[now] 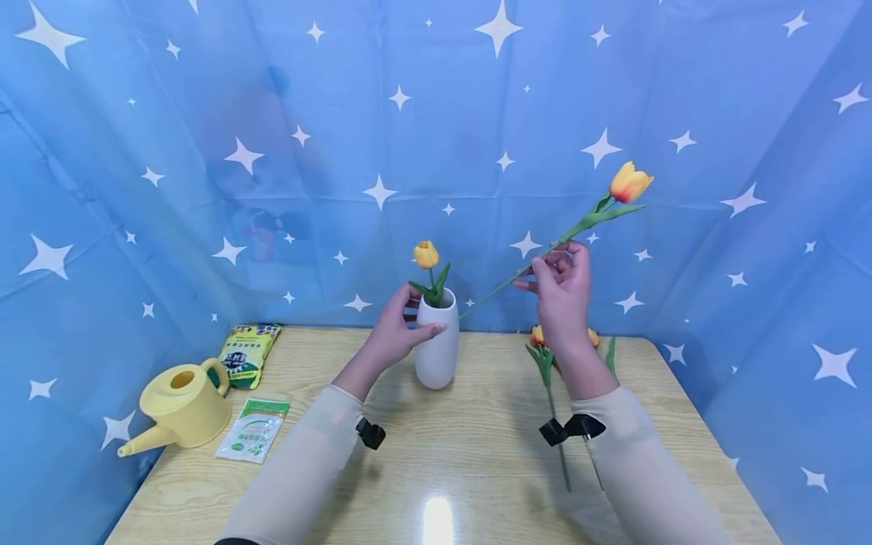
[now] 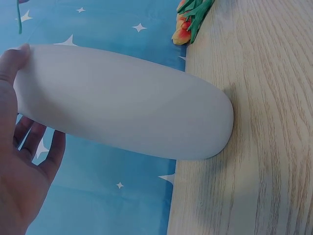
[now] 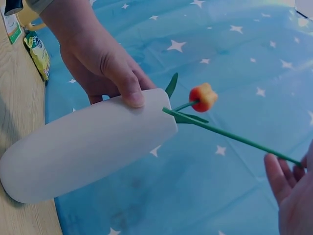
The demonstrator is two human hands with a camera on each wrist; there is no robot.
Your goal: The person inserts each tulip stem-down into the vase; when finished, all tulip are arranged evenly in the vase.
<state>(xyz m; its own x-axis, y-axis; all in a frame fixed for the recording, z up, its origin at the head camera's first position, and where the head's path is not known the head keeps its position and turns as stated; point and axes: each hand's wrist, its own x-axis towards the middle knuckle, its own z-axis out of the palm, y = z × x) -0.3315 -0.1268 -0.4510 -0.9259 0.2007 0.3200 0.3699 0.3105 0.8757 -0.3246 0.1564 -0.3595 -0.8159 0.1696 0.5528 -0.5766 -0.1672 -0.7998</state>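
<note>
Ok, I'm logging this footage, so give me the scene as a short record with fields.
Left hand: grips the vase near its rim
Right hand: pinches a tulip by its stem
Vase: white, upright on the table, another tulip inside
Held tulip: bare stem end by the vase's mouth; contact unclear
Table's right: more tulips lying, partly hidden
Table's left: yellow watering can, bag, packet
Backdrop: blue curtain with white stars
</note>
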